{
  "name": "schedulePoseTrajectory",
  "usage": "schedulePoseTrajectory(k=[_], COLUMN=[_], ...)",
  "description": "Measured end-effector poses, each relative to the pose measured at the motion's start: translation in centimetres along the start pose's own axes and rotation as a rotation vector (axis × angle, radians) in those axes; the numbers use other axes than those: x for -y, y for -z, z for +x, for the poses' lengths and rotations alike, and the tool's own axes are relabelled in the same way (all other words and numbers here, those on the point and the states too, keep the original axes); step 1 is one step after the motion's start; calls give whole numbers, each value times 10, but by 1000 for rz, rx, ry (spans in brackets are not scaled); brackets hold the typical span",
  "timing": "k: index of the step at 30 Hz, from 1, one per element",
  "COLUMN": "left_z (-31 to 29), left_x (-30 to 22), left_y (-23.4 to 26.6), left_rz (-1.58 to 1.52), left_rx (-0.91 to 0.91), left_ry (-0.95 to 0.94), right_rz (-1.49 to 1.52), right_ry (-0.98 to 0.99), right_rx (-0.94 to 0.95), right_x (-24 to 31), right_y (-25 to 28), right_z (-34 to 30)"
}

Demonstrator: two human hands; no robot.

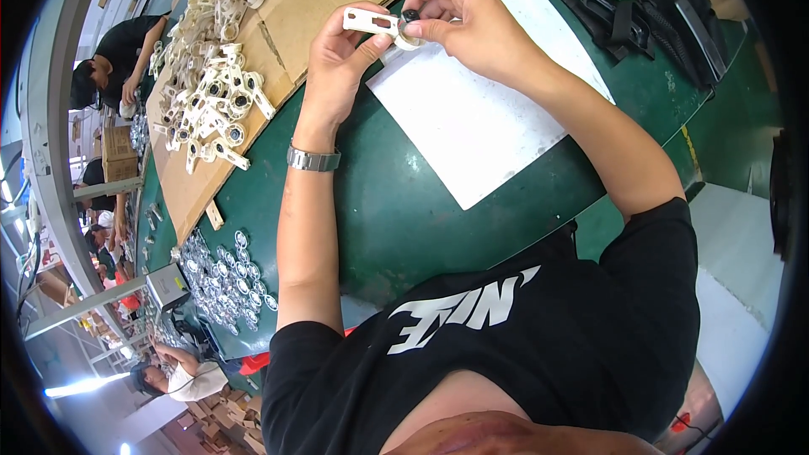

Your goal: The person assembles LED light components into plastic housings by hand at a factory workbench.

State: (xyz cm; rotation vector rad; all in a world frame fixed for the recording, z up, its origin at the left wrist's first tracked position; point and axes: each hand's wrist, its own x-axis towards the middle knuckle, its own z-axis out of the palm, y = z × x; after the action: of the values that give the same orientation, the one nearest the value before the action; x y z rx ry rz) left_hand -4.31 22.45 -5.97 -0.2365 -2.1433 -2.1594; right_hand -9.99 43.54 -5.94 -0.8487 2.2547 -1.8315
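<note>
My left hand (341, 50) is closed around a cream plastic part (361, 20) with a slotted flat arm and a ring at one end. A small black round piece (410, 15) sits by that ring, pinched between the thumb and fingers of my right hand (480, 29). Whether it is inside the ring or only against it, I cannot tell. Both hands are over the far edge of a white paper sheet (480, 135), beside the cardboard. Similar cream parts (223, 105), several with dark centres, lie piled to the left.
A cardboard sheet (282, 25) covers the far left of the green table (379, 194). Shiny small round pieces (236, 282) are heaped at the near left. A black strap with buckles (619, 21) and a black bag (683, 29) lie far right. Other people (126, 59) work at the left.
</note>
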Motion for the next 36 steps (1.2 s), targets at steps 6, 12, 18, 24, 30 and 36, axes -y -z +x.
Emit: schedulePoseTrajectory(k=[6, 12, 18, 24, 30, 36], left_z=[-2, -3, -3, -2, -2, -3], left_x=[-3, -5, -8, -10, -8, -8], left_y=[-3, -4, -5, 0, 2, 0], left_rz=[-108, -223, -337, -212, -54, -50], left_rx=[2, -4, -23, 15, 78, 113], left_ry=[17, -13, -55, -156, -184, -161], right_rz=[-70, 118, 145, 382, 574, 550], right_ry=[1, 58, 114, -39, -224, -263], right_rx=[43, 21, -26, 131, 437, 405], right_x=[1, -2, 6, 11, 17, 13], right_y=[2, 0, -4, 1, 10, 7], right_z=[2, 4, 3, 1, 1, 1])
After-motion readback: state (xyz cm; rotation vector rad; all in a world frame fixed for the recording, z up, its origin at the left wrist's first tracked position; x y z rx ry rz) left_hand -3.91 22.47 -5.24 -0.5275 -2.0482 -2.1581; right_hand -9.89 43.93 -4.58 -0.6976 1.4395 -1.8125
